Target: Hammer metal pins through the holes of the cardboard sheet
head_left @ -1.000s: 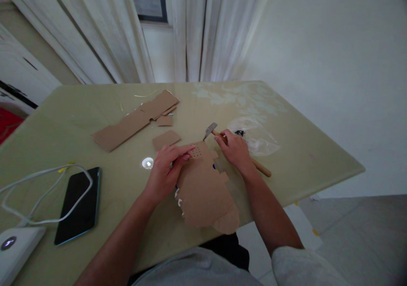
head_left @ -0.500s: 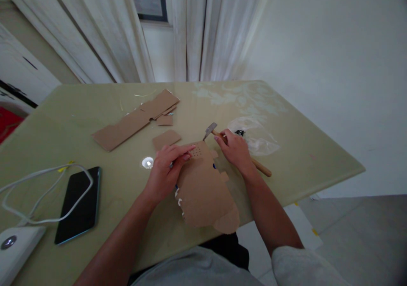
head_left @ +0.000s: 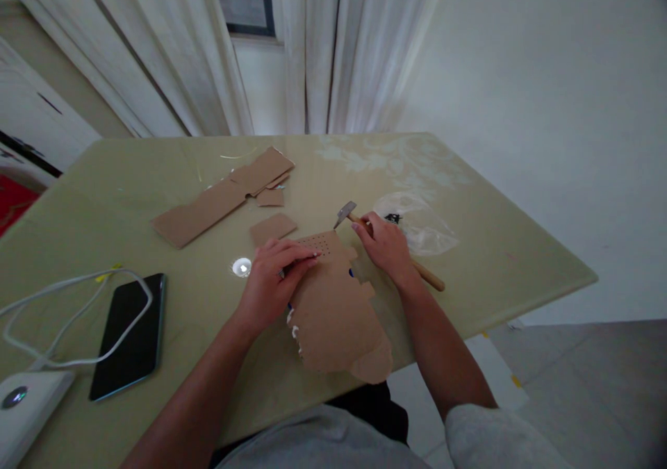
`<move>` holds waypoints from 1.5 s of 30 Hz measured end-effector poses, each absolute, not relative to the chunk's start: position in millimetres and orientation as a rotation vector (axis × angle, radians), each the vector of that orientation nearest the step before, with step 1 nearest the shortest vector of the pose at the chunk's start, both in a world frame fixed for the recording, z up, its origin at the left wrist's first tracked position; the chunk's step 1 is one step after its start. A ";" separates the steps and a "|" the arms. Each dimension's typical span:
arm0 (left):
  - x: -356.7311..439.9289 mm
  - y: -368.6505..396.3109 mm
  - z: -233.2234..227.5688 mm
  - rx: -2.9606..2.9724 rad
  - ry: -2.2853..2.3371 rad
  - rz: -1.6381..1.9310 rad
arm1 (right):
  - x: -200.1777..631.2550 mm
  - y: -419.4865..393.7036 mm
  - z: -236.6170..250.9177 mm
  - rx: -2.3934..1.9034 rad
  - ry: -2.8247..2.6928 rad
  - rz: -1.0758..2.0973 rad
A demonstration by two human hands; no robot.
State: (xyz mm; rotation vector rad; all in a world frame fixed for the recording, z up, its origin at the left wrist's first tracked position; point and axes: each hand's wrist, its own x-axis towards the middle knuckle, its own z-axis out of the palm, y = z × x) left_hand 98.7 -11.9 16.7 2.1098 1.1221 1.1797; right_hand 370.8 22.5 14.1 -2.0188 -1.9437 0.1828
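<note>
A brown cardboard piece [head_left: 338,309] lies on the table near its front edge, with rows of small holes by its far end and notched sides. My left hand [head_left: 276,267] rests over its upper left part, thumb and fingertips pinched together beside the holes. Whatever is between those fingertips is too small to make out. My right hand [head_left: 385,243] is wrapped round the wooden handle of a hammer [head_left: 430,274]. The hammer's metal head is just beyond the cardboard's far corner, its pointed end downward.
Long cardboard strips [head_left: 208,210] and a smaller cardboard piece [head_left: 272,228] lie further back. A clear plastic bag [head_left: 424,229] with dark bits sits right of the hammer. At left are a black phone [head_left: 130,337], a white cable [head_left: 78,363] and a white device [head_left: 31,406].
My left fingers have drawn back slightly and closed into a pinch, uncovering more of the holes. My right hand and the hammer have hardly moved.
</note>
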 end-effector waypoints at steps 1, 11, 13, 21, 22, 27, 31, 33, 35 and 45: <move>98.9 -12.2 17.8 2.116 1.124 1.176 | 371.3 22.4 14.0 -2.015 -1.940 0.181; 99.7 -12.7 19.5 2.102 1.246 1.208 | 375.5 21.6 25.5 -1.860 -1.908 0.241; 99.6 -11.6 19.0 2.106 1.257 1.212 | 374.9 16.3 40.1 -1.756 -1.916 0.317; 99.3 -7.7 16.8 2.062 1.216 1.215 | 359.3 -15.0 121.7 -1.469 -2.170 0.483; 99.3 -7.6 16.7 2.065 1.208 1.216 | 356.3 -16.7 127.6 -1.469 -2.237 0.445; 99.1 -6.8 16.3 2.057 1.171 1.196 | 346.1 -20.6 142.5 -1.501 -2.452 0.372; 99.3 -5.5 16.2 2.065 1.182 1.195 | 344.2 -21.5 146.3 -1.511 -2.442 0.386; 99.5 -5.2 16.3 2.070 1.187 1.192 | 344.1 -21.0 145.5 -1.521 -2.447 0.373; 99.7 -5.3 16.2 2.073 1.184 1.189 | 344.0 -19.9 143.8 -1.520 -2.487 0.351; 98.5 -4.1 15.5 2.080 1.171 1.178 | 345.4 -16.9 149.6 -1.491 -2.484 0.372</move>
